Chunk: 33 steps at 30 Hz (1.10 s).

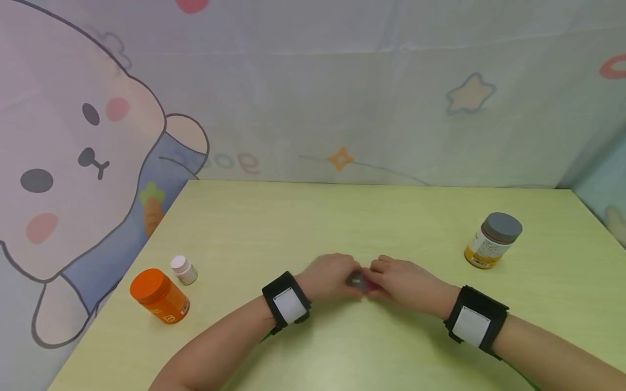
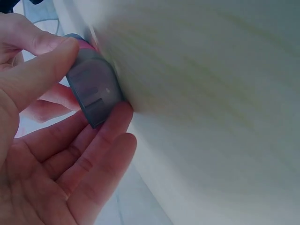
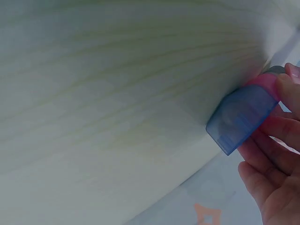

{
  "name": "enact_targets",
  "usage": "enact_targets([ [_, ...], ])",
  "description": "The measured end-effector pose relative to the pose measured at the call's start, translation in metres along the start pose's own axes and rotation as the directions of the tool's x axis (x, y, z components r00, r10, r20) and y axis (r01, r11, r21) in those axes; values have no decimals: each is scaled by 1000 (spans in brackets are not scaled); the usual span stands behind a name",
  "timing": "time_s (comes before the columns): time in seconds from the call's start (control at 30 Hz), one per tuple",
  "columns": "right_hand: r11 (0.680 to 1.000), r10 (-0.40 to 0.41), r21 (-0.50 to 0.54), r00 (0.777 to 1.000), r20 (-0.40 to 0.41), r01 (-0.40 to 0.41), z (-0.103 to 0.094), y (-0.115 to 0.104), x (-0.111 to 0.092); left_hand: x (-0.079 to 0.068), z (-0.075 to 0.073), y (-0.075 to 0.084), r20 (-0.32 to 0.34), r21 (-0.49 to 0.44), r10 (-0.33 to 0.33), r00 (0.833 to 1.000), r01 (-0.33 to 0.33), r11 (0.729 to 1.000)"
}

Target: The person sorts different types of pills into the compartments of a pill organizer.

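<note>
Both hands meet at the front middle of the table (image 1: 313, 347), on a small pill box (image 1: 358, 281) with translucent coloured sections. My left hand (image 1: 330, 277) pinches its grey section (image 2: 91, 86), thumb on top and fingers underneath, as the left wrist view shows. From the other side my right hand (image 1: 408, 282) holds it by the pink section (image 3: 267, 85), thumb pressed there. A blue section (image 3: 241, 117) juts out past the right fingers in the right wrist view. The head view shows only a bit of grey and pink between the hands.
At the left of the table stand an orange bottle (image 1: 161, 296) and a small white bottle (image 1: 184, 270). A jar with a grey lid and a yellow-and-white label (image 1: 491, 241) is at the right. A printed cloth (image 1: 313, 98) hangs behind the table's back edge.
</note>
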State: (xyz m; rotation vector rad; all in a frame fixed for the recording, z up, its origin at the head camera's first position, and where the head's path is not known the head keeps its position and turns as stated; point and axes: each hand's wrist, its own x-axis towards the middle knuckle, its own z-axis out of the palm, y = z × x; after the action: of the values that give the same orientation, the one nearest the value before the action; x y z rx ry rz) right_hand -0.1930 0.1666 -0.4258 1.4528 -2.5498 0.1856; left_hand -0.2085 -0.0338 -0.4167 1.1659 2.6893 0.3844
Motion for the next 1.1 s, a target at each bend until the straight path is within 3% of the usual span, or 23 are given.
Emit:
enact_targets([
  [0.43, 999, -5, 41, 1000, 25, 4, -5, 1, 1, -2, -4, 0, -12, 17, 11, 1000, -11, 1000],
  [0.57, 987, 78, 130, 990, 114, -93, -11, 3, 4, -1, -2, 0, -8, 7, 2, 1000, -2, 1000],
  [0.7, 944, 166, 256, 969, 182, -209, -18, 11, 9, 2, -1, 1, -4, 10, 12, 1000, -12, 1000],
  [0.8, 917, 197, 311, 960, 198, -252, -18, 18, 15, 3, -1, 1, -3, 20, 20, 1000, -20, 1000],
  [1.1, 878, 284, 327, 930, 232, -349, -8, 32, 26, 3, -1, 1, -2, 58, 12, 1000, -12, 998],
])
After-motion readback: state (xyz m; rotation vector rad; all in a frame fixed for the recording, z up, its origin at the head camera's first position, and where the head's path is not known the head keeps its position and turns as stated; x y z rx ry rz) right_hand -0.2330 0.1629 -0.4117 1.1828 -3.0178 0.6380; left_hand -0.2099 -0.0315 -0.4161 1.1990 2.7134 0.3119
